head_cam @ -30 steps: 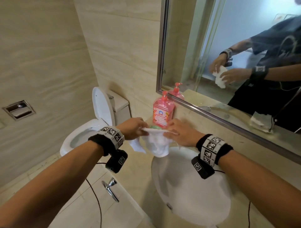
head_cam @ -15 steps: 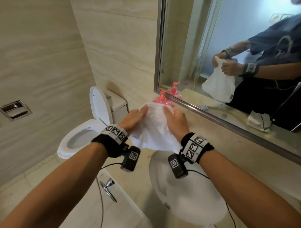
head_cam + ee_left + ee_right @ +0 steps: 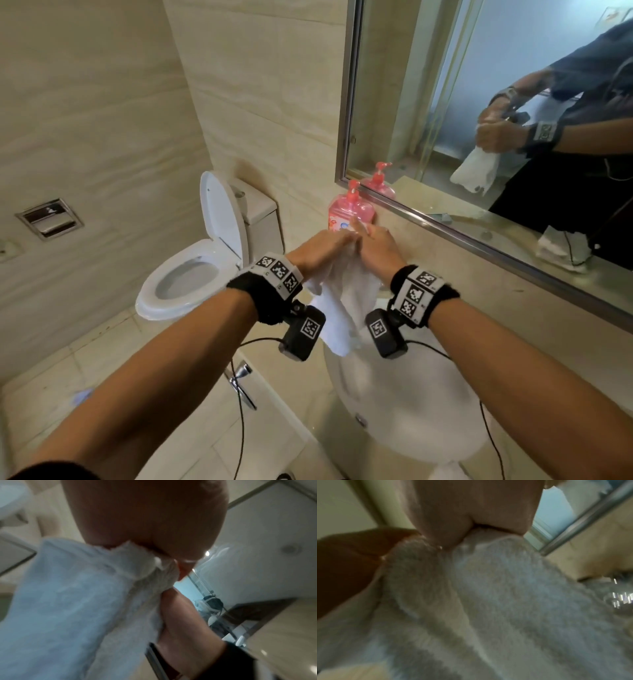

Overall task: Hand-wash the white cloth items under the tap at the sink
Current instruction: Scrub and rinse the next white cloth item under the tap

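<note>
From the head camera I see my left hand (image 3: 320, 248) and my right hand (image 3: 378, 248) pressed close together above the far rim of the white oval ceramic sink basin (image 3: 407, 407), both grasping the top of the white terry cloth (image 3: 342, 301). The cloth is bunched between my palms and hangs down from them, its loose lower end dangling over the basin's edge at about 11 o'clock of the bowl. The left wrist view shows my left fingers curled around a gathered fold of the cloth (image 3: 73, 601), with my right hand (image 3: 181, 622) gripping it just beside — the fabric is squeezed tight where the two meet. In the right wrist view my right palm is wrapped over the same fuzzy cloth (image 3: 488, 601), and my left hand (image 3: 351, 561) comes in from 9 o'clock, touching it. A pink plastic pump bottle of soap (image 3: 349, 214) stands on the beige stone counter (image 3: 513, 325) just beyond my hands at 12 o'clock, against the metal-framed wall mirror (image 3: 513, 102). The mirror reflects my arms and the hanging cloth, and also a second crumpled white cloth lying on the counter at 3 o'clock. A white toilet with its lid raised (image 3: 205, 253) sits at 10 o'clock — well apart from the sink.
</note>
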